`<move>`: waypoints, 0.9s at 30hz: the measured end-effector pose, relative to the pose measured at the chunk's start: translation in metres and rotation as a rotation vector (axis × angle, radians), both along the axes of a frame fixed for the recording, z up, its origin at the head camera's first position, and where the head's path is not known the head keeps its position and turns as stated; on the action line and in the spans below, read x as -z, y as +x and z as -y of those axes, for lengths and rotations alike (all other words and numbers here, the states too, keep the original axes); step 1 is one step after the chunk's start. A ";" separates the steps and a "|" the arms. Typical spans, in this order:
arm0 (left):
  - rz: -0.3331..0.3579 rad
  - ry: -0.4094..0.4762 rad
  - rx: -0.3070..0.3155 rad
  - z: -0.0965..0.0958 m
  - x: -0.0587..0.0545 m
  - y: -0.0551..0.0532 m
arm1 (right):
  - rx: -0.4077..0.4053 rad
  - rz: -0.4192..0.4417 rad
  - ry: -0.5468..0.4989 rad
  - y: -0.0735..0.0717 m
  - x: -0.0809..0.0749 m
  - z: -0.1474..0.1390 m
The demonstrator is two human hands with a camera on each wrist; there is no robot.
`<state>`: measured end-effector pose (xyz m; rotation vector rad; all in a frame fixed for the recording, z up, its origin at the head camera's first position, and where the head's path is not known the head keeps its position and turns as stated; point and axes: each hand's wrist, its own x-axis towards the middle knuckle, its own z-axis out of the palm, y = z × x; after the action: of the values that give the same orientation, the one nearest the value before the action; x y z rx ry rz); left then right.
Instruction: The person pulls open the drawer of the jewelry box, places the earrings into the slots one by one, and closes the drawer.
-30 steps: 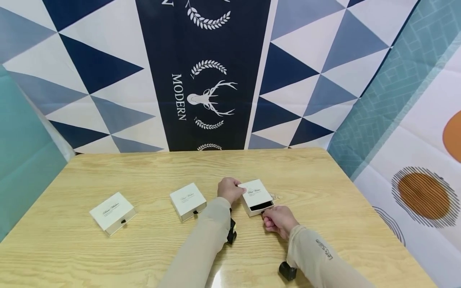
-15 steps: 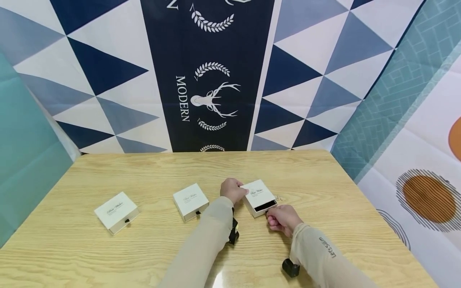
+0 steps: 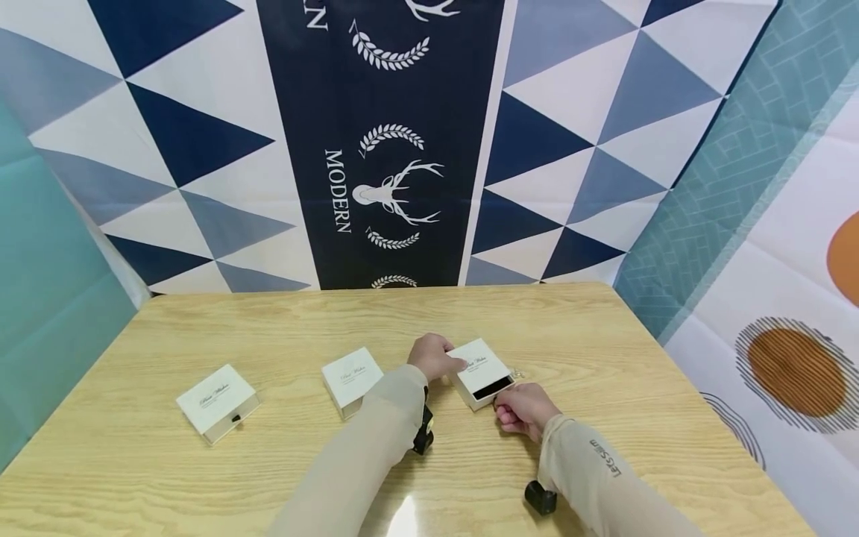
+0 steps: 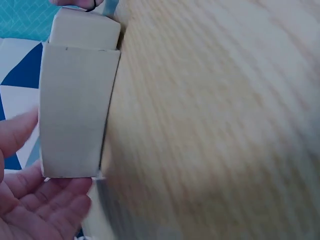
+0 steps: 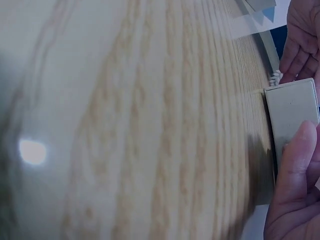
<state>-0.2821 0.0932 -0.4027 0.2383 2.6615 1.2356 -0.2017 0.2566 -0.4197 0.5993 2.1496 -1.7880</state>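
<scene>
A white gift box [image 3: 478, 363] with dark lettering on top stands at the middle right of the table in the head view. Its drawer [image 3: 495, 388] is partly out, showing a black inside. My left hand [image 3: 435, 359] grips the outer sleeve by its far left side, thumb on top; in the left wrist view the sleeve [image 4: 77, 115] stands between thumb and fingers. At the drawer's front, my right hand [image 3: 525, 409] pinches with curled fingers; the pull tab there is mostly hidden. In the right wrist view its thumb [image 5: 300, 165] covers part of the drawer front [image 5: 290, 107].
Two more white boxes stand to the left: one nearby box [image 3: 350, 380], partly behind the left sleeve, and another box [image 3: 218, 401] with a black tab. A small pale cord-like item [image 3: 517, 374] lies beyond the held box. Patterned cloth [image 3: 396, 149] hangs behind the table.
The drawer has slid slightly farther out of its sleeve, toward me. Both hands keep their hold. The head view has shifted a little.
</scene>
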 end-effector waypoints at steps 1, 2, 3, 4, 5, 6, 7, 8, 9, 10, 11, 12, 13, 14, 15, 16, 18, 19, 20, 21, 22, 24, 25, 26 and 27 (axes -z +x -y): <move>0.007 -0.003 -0.002 0.000 -0.001 0.000 | 0.001 0.001 0.002 0.000 0.000 0.000; 0.016 -0.010 -0.003 -0.001 -0.002 0.000 | 0.000 0.004 0.005 0.000 0.000 0.001; 0.022 -0.017 -0.006 -0.002 -0.003 0.000 | -0.003 0.006 0.006 0.000 0.000 0.001; 0.025 -0.026 -0.007 -0.002 -0.003 0.000 | -0.004 0.011 0.010 0.000 0.000 0.002; 0.024 -0.031 0.000 -0.003 -0.003 0.000 | -0.008 0.013 0.013 -0.001 0.000 0.003; 0.016 -0.038 0.015 -0.003 -0.003 0.000 | -0.016 0.014 0.016 -0.001 0.000 0.003; 0.006 -0.051 0.034 -0.003 -0.003 -0.001 | -0.022 0.016 0.019 -0.001 -0.001 0.004; -0.008 -0.065 0.059 -0.003 -0.001 -0.002 | -0.027 0.018 0.019 -0.001 0.000 0.005; -0.027 -0.081 0.085 -0.002 0.000 -0.003 | -0.030 0.019 0.018 -0.001 -0.001 0.005; -0.046 -0.095 0.115 -0.001 0.001 -0.004 | -0.030 0.020 0.017 -0.001 -0.001 0.006; -0.067 -0.113 0.149 0.001 0.003 -0.006 | -0.030 0.018 0.013 -0.001 -0.001 0.005; -0.088 -0.132 0.184 0.002 0.004 -0.008 | -0.027 0.017 0.010 -0.001 -0.001 0.005; -0.099 -0.148 0.214 0.004 0.005 -0.010 | -0.020 0.017 0.004 -0.001 -0.001 0.005; -0.112 -0.161 0.242 0.006 0.006 -0.012 | -0.016 0.016 0.002 -0.001 -0.001 0.004; -0.122 -0.170 0.264 0.008 0.006 -0.013 | -0.018 0.015 -0.002 -0.001 -0.002 0.004; -0.123 -0.171 0.281 0.009 0.007 -0.014 | -0.020 0.015 -0.006 -0.001 -0.002 0.003; -0.126 -0.164 0.291 0.011 0.007 -0.015 | -0.014 0.014 -0.010 -0.001 -0.002 0.001; -0.127 -0.156 0.281 0.012 0.007 -0.015 | -0.011 0.015 -0.012 -0.001 -0.002 0.000; -0.129 -0.149 0.268 0.012 0.008 -0.015 | -0.018 0.014 -0.013 -0.001 -0.002 0.000; -0.128 -0.141 0.250 0.012 0.008 -0.014 | -0.020 0.015 -0.015 -0.001 -0.002 -0.001; -0.125 -0.132 0.230 0.012 0.008 -0.014 | -0.019 0.015 -0.015 -0.001 -0.002 -0.001; -0.123 -0.118 0.185 0.012 0.007 -0.013 | -0.021 0.014 -0.013 -0.001 -0.001 -0.003; -0.122 -0.117 0.164 0.012 0.007 -0.012 | -0.023 0.013 -0.012 -0.001 -0.001 -0.003; -0.116 -0.115 0.145 0.011 0.006 -0.011 | -0.025 0.014 -0.011 -0.001 -0.001 -0.003; -0.111 -0.113 0.127 0.011 0.005 -0.010 | -0.023 0.014 -0.008 -0.001 -0.001 -0.004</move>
<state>-0.2925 0.0822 -0.4079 0.4628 2.7501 1.0588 -0.2025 0.2603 -0.4188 0.5814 2.1301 -1.7742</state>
